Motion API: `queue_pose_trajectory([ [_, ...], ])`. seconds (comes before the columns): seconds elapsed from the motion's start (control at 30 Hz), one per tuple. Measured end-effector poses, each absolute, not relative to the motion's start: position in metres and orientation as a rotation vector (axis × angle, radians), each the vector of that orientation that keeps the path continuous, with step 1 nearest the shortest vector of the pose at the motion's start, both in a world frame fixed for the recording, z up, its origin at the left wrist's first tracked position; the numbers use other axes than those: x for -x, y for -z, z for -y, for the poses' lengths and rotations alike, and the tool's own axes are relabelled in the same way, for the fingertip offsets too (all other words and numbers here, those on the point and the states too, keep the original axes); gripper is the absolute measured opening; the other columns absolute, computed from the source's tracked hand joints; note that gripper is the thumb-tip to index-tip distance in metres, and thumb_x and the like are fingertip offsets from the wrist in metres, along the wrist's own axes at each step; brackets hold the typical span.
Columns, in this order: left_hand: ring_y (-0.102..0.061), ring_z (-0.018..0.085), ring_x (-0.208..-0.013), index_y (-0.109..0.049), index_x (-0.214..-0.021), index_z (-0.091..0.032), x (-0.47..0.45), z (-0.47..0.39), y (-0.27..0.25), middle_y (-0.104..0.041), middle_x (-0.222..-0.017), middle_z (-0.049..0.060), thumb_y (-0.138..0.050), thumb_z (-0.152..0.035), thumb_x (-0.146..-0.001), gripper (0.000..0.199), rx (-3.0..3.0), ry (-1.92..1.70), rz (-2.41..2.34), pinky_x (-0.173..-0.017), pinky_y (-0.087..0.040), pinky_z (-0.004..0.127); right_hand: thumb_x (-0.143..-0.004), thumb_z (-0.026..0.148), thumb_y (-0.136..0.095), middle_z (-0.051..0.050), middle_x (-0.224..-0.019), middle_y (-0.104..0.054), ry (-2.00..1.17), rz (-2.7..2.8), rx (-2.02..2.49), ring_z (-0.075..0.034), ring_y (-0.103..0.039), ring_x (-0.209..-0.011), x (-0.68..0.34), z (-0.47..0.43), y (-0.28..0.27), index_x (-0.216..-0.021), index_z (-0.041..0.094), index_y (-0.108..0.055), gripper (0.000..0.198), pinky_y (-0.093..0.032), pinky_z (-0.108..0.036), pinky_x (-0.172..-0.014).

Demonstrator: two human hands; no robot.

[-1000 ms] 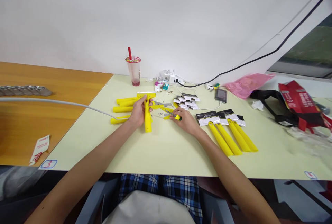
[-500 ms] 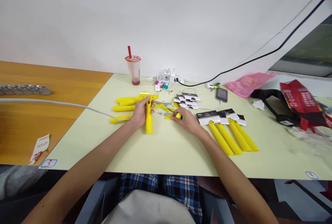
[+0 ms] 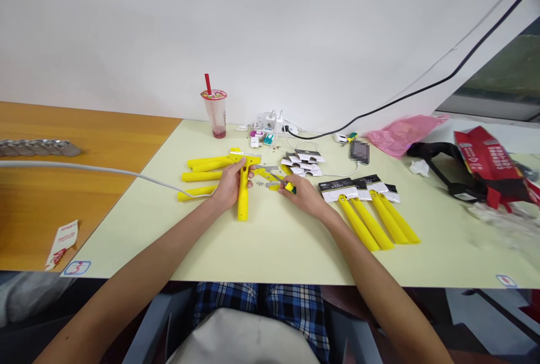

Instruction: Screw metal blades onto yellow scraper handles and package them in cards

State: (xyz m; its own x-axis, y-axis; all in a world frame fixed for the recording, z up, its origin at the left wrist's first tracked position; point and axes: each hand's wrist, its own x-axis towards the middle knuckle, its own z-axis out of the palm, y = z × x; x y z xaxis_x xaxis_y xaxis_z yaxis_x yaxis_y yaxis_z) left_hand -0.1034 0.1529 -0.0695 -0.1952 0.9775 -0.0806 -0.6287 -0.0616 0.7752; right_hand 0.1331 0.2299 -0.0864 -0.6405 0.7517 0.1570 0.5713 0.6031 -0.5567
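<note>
A yellow T-shaped scraper [image 3: 243, 195] is gripped in my left hand [image 3: 229, 186], its wide head at the top and its handle pointing towards me. My right hand [image 3: 304, 194] is closed on a screwdriver [image 3: 290, 187] with a yellow and dark handle, its shaft pointing left and away from me. Between the hands lie yellow scraper parts [image 3: 270, 173], grey blades and small screws [image 3: 260, 183]. Several yellow handles [image 3: 201, 176] lie left of my left hand. Right of my right hand rest several yellow scrapers [image 3: 358, 223] with black-and-white sleeves [image 3: 337, 189] over their heads.
White card sleeves [image 3: 302, 162] are piled behind my right hand. At the back stand a drink cup [image 3: 216, 116] and a power strip [image 3: 274, 122] with cables. A phone [image 3: 359, 152], pink bag [image 3: 405, 134] and red box [image 3: 485, 156] are to the right. A grey cable [image 3: 105, 167] crosses from the left.
The scraper in my left hand has tilted slightly, its head shifting a little to the right. My right hand keeps hold of the screwdriver, almost unmoved.
</note>
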Motion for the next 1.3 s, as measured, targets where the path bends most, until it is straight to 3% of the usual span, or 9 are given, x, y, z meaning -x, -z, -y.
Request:
queue_pose_trajectory([
  [0.27, -0.056, 0.01, -0.064, -0.066, -0.094, -0.014, 0.098, -0.151, 0.069, -0.068, -0.087, 0.005, -0.084, -0.036, -0.087, 0.029, -0.576, -1.568, -0.869, -0.046, -0.045, 0.021, -0.094, 0.029, -0.067, -0.006, -0.108, -0.08, -0.663, 2.423, 1.027, -0.025, -0.07, -0.096, -0.135, -0.228, 0.084, -0.099, 0.023, -0.072, 0.009, -0.048, -0.036, -0.087],
  [0.53, -0.057, 0.01, -0.062, -0.065, -0.093, -0.014, 0.093, -0.149, 0.071, -0.068, -0.086, 0.005, -0.084, -0.037, -0.087, 0.031, -0.605, -1.534, -0.852, -0.045, -0.046, 0.021, -0.091, 0.028, -0.074, -0.006, -0.112, -0.08, -0.656, 2.397, 1.024, -0.025, -0.071, -0.1, -0.138, -0.229, 0.084, -0.103, 0.023, -0.073, 0.013, -0.051, -0.035, -0.089],
  [0.93, -0.058, 0.01, -0.06, -0.064, -0.092, -0.015, 0.09, -0.148, 0.072, -0.07, -0.085, 0.005, -0.085, -0.038, -0.088, 0.03, -0.603, -1.508, -0.832, -0.046, -0.047, 0.022, -0.101, 0.027, -0.067, -0.01, -0.115, -0.075, -0.595, 2.51, 1.061, -0.028, -0.07, -0.106, -0.137, -0.228, 0.084, -0.103, 0.022, -0.072, 0.007, -0.049, -0.037, -0.092],
  [1.3, -0.056, 0.01, -0.059, -0.065, -0.092, -0.014, 0.088, -0.147, 0.067, -0.069, -0.084, 0.005, -0.085, -0.036, -0.087, 0.03, -0.594, -1.51, -0.844, -0.045, -0.045, 0.022, -0.099, 0.029, -0.071, -0.01, -0.116, -0.072, -0.569, 2.491, 1.095, -0.029, -0.069, -0.105, -0.138, -0.229, 0.086, -0.109, 0.022, -0.07, 0.012, -0.049, -0.037, -0.089],
])
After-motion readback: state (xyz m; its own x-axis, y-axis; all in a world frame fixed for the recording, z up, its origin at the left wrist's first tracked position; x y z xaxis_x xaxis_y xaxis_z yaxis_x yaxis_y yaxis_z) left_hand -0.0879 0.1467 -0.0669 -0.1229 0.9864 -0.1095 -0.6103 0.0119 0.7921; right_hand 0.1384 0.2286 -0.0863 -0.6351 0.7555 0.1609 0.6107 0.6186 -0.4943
